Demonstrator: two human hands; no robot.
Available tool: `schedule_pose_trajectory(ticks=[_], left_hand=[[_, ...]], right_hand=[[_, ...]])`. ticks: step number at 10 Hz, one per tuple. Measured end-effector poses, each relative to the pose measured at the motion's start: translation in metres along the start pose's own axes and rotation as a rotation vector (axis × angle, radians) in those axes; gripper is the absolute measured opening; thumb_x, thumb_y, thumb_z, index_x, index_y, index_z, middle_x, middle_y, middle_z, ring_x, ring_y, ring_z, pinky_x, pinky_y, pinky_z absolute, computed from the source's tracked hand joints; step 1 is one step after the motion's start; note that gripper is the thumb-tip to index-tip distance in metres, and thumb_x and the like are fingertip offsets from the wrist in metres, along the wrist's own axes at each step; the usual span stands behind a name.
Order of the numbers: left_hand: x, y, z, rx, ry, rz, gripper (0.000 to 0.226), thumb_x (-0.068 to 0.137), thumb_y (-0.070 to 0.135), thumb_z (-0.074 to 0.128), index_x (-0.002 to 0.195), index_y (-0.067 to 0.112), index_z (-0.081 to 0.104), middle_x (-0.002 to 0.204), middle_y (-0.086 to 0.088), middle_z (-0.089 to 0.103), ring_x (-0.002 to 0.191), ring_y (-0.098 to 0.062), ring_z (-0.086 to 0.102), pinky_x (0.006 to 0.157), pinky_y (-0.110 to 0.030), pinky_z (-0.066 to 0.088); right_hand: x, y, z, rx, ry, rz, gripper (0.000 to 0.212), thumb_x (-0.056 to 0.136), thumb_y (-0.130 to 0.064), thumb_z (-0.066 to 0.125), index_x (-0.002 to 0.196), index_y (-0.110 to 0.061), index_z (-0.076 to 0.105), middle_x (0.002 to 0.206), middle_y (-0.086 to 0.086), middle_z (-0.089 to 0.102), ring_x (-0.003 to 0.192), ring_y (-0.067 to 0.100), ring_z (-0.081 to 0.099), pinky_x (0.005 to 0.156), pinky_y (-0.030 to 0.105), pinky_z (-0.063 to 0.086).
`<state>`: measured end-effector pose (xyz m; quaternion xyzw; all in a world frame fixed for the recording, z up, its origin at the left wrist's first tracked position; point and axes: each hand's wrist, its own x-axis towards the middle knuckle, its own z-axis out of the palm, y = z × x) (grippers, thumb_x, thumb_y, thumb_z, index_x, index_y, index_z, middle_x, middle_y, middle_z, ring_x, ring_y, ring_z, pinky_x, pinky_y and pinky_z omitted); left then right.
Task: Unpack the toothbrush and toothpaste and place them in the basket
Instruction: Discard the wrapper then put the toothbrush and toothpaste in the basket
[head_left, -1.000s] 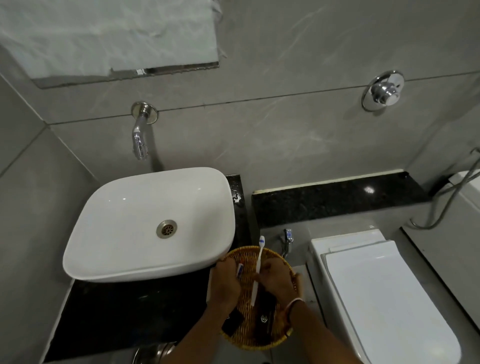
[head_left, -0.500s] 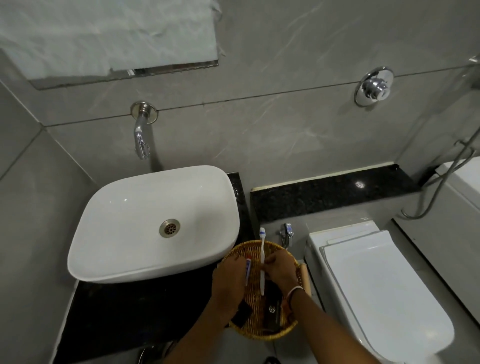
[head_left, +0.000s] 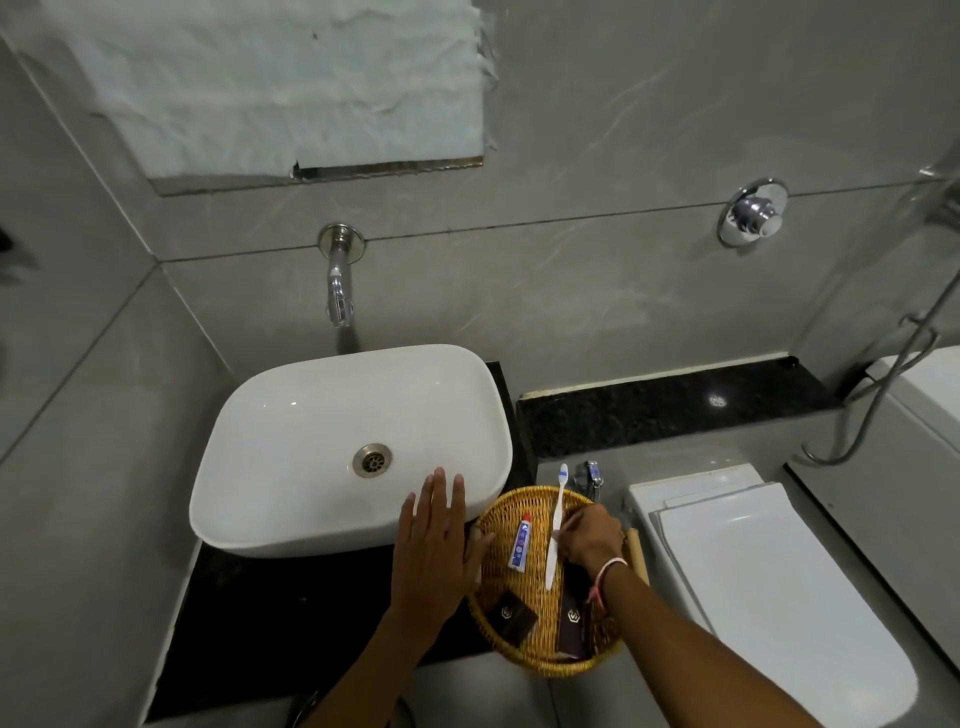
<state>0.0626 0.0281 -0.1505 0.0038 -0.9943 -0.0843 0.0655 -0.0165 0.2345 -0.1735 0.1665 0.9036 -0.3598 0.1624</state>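
A round wicker basket (head_left: 540, 660) sits on the black counter (head_left: 291, 634) at about 4 o'clock from the white basin (head_left: 311, 441). Inside it, the small toothpaste tube (head_left: 520, 543) lies loose just beside the white toothbrush (head_left: 556, 525), whose head juts past the rim at 12 o'clock. The right hand (head_left: 589, 535) pinches the toothbrush handle. The left hand (head_left: 431, 551) is flat with fingers spread, holding nothing, at the basket's 9 o'clock. Two dark boxes (head_left: 511, 618) lie toward 6 o'clock.
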Motion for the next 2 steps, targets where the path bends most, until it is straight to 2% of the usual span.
schedule_pose_trajectory(ticks=[1,2], left_hand=[[-0.0013,-0.0043,0.0035,-0.022,0.029,0.026,0.071,0.095,0.054,0.045,0.150,0.008,0.039,0.157,-0.019,0.040,0.146,-0.034,0.038,0.116,-0.054,0.038],[0.0004,-0.0038,-0.0017,-0.040,0.040,0.032,0.073,0.094,0.055,0.047,0.149,0.008,0.041,0.157,-0.019,0.041,0.145,-0.035,0.039,0.116,-0.055,0.038]], right_hand=[[-0.0068,0.0007,0.0002,-0.020,-0.003,0.009,0.019,0.082,-0.020,0.081,0.092,-0.004,0.080,0.099,0.017,0.080,0.093,0.028,0.076,0.092,0.040,0.060],[-0.0127,-0.0075,-0.0058,0.062,0.034,0.009,0.023,0.082,-0.024,0.081,0.089,-0.002,0.078,0.092,0.017,0.079,0.088,0.029,0.075,0.087,0.041,0.061]])
